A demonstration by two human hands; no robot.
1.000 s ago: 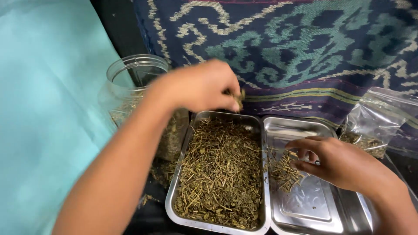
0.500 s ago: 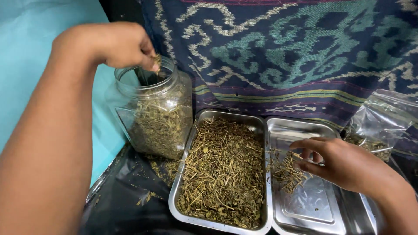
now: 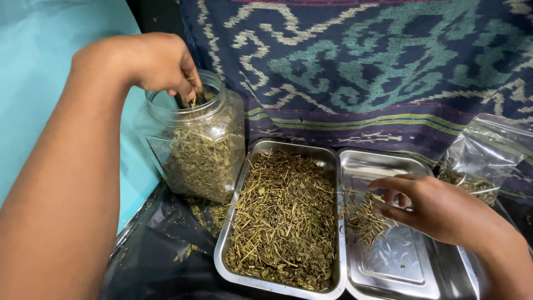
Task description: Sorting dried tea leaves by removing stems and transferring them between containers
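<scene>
My left hand [image 3: 150, 61] hovers over the mouth of a clear plastic jar [image 3: 194, 150] half full of dried green leaves, with its fingertips pinched just inside the rim on a few leaf bits. A steel tray [image 3: 222, 250] heaped with dried stems and leaves lies in the middle. Beside it, a second steel tray [image 3: 400, 266] holds a small pile of stems [image 3: 361, 219]. My right hand [image 3: 430, 208] rests in that tray, fingers touching the pile.
A clear zip bag [image 3: 483, 158] with some dried herb stands at the right. A patterned blue woven cloth [image 3: 361, 61] hangs behind. Black plastic sheet [image 3: 150, 261] with spilled leaf bits lies under the jar. A turquoise surface [image 3: 33, 83] fills the left.
My left hand carried a pinch of leaves from above the full tray leftward to the jar, then dipped its fingertips into the mouth. The right hand stayed on the stem pile.
</scene>
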